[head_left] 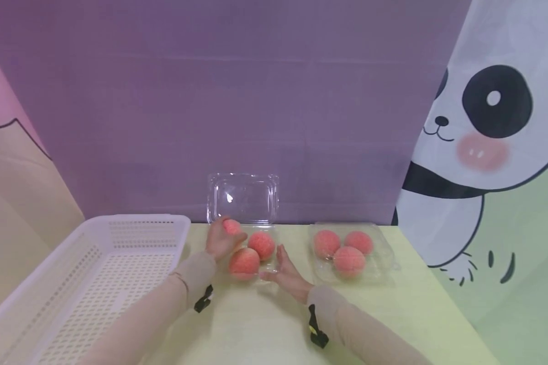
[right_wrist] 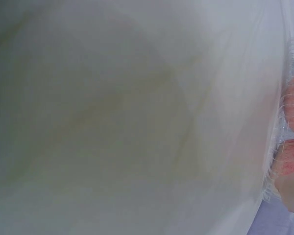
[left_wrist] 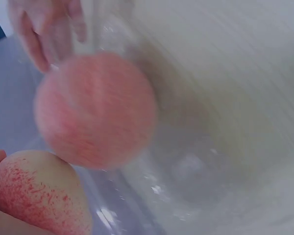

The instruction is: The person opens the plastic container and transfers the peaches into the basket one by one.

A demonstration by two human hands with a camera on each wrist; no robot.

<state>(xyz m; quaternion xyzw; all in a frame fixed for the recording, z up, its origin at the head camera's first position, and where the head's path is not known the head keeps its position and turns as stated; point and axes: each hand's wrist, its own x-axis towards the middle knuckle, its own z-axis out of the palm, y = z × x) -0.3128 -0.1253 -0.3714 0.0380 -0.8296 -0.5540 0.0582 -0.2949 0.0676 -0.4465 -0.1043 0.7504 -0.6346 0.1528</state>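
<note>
- The bench (head_left: 237, 324) carries everything in one row, which seems meant to keep it all within reach.
- The white basket (head_left: 139, 218) stands at the left, near the left arm.
- The lidded container (head_left: 379, 253) sits well to the right, probably to leave working room; three peaches (head_left: 349, 261) lie inside.
- The uncovered container (head_left: 269, 264) lies between, its lid (head_left: 244, 197) upright behind, giving access from the front.
- The right hand (head_left: 289, 276) is at this container's right side, fingers fairly straight, likely steadying it.
- The left hand (head_left: 221, 241) has fingers and thumb gripping the far-left peach (head_left: 231, 226), beside two other peaches (head_left: 261, 245).
</note>
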